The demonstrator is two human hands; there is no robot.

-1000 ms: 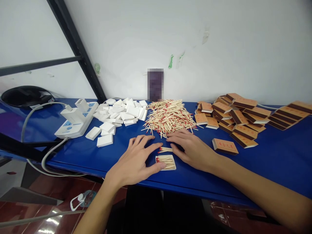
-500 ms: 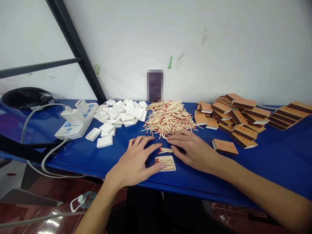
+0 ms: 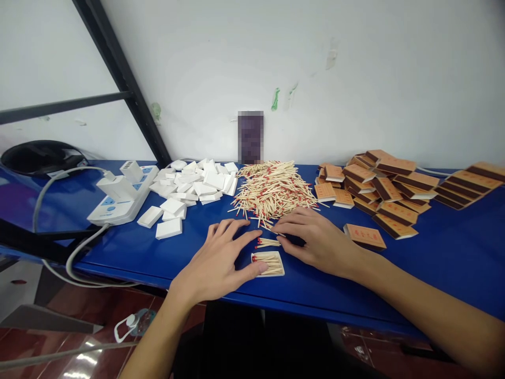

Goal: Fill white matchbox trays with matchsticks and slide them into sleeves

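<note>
A small white tray (image 3: 282, 264) sits at the near edge of the blue surface (image 3: 453, 252), open side up, with a layer of matches (image 3: 272, 262) lying lengthwise in it, red heads to the left. Just beyond it, apart from it, a short bunch (image 3: 269, 242) lies the same way round.

The left hand (image 3: 221, 258) is spread wide, with no grip on anything that I can see; its thumb reaches over the matches in the tray, and its forefinger ends by the bunch's red heads. The right hand (image 3: 315, 242) is loosely curled, thumb by the bunch's plain ends, fingertips at a stray match below the big heap (image 3: 272, 192); I can't tell whether they pinch it.

To me, the step in hand looks like picking out matches and lining them up. The next move calls for a light pinch, heads kept to the left, without knocking the bunch askew.

Farther out, white trays (image 3: 193, 184) pile up left of the heap and orange matchboxes (image 3: 386, 184) to its right, with a single box (image 3: 365, 237) nearer the right hand. A power strip (image 3: 130, 200) lies at the far left.
</note>
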